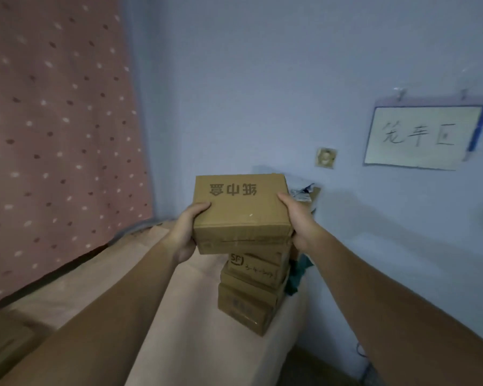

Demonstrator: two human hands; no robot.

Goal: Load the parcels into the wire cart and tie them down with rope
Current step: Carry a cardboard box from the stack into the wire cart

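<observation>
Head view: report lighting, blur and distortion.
Head view: dim, bluish light; soft shadows on the wall; wide-angle bending stretches both forearms; top box print readable, held by left hand and right hand; lower boxes and curtain slightly soft.

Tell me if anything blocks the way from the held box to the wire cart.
Cannot be judged: no wire cart shows in this view. The left hand and right hand grip the top box by its sides, above the stack on the pink surface. Nothing lies between hands and box.
</observation>
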